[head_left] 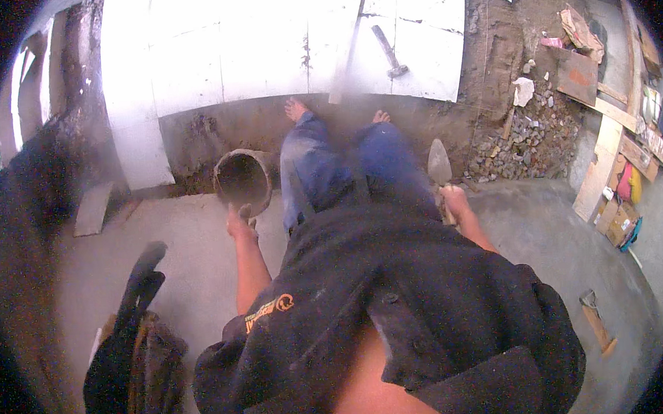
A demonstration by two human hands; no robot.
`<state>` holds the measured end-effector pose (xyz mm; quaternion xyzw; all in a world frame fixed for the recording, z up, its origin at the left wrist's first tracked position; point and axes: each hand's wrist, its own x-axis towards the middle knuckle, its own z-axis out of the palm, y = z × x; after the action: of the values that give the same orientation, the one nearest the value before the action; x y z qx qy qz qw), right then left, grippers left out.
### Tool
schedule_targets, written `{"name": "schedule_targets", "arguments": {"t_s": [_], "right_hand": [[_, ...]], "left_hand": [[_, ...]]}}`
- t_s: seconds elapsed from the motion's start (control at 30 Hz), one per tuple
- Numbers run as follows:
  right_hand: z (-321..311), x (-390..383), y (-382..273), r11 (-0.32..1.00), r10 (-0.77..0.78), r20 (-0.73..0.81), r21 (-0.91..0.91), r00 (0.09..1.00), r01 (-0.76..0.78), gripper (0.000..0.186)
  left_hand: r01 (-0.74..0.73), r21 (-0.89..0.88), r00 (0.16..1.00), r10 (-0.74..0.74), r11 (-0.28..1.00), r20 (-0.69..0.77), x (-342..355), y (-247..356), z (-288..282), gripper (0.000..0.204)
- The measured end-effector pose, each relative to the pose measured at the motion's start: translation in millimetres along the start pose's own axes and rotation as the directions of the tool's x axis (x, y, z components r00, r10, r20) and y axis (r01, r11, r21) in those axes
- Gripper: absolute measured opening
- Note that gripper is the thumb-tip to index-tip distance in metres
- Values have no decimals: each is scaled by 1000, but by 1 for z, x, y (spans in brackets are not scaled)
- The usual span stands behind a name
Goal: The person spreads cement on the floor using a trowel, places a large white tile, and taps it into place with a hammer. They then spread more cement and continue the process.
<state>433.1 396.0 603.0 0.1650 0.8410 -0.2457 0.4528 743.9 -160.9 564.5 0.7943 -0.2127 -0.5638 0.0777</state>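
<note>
My left hand is closed at the near rim of a round, dirt-caked bucket. The bucket's mouth shows a dark inside; what it contains is too dim to make out. To the right of my legs, my right hand is wrapped round the handle of a pointed trowel. The trowel's grey blade points away from me, apart from the bucket. My bare feet rest on the brown ground between the smooth grey floor and the pale tiles.
A hammer and a long straight bar lie on the tiles. Right of them are a gravel heap and wooden planks. A wooden-handled tool rests at the lower right. Dark cloth is at the lower left.
</note>
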Motion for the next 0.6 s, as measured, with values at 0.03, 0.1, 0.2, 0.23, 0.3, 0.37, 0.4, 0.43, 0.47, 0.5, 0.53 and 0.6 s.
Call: {"name": "schedule_targets", "arguments": {"t_s": [0.03,0.1,0.2,0.23,0.3,0.37,0.4,0.43,0.47,0.5,0.53,0.6], "right_hand": [[-8,3,-9,990,71,-14,120,997,-69,25],[-24,12,-20,975,159,26,153,987,-161,24],[-47,39,-11,997,27,7,70,1000,-28,24],[-56,49,3,992,37,25,122,999,-40,25],[-68,68,43,984,35,36,171,999,-41,25],[-79,85,88,979,-40,1,202,999,39,26],[-84,90,111,995,-48,-33,89,998,51,27],[-89,93,129,994,-107,-74,0,992,107,27],[-99,99,140,998,-34,-76,-56,997,30,27],[-108,103,146,995,-100,-59,-19,993,100,28],[-119,104,148,999,-8,13,46,1000,7,28],[-143,105,137,998,62,57,8,996,-63,29]], "left_hand": [[0,-8,1000,0,1000,-21,-7,-7,1,36],[-3,-23,998,1,1000,-62,-22,-26,6,36],[-59,-59,996,55,996,-75,-47,-60,19,37],[-71,-81,996,66,994,-60,-56,-74,24,37],[-100,-117,994,95,988,-45,-74,-98,29,38],[-118,-157,993,116,981,-22,-90,-120,33,39],[-124,-173,992,124,977,-12,-98,-132,34,40],[-93,-183,995,85,979,-52,-105,-141,34,40],[-65,-209,995,48,976,-83,-110,-149,36,40],[-31,-242,992,0,970,-127,-112,-156,41,40],[-11,-193,994,-10,981,-109,-115,-164,45,39],[37,-88,992,-47,995,-117,-125,-185,52,37]]}}
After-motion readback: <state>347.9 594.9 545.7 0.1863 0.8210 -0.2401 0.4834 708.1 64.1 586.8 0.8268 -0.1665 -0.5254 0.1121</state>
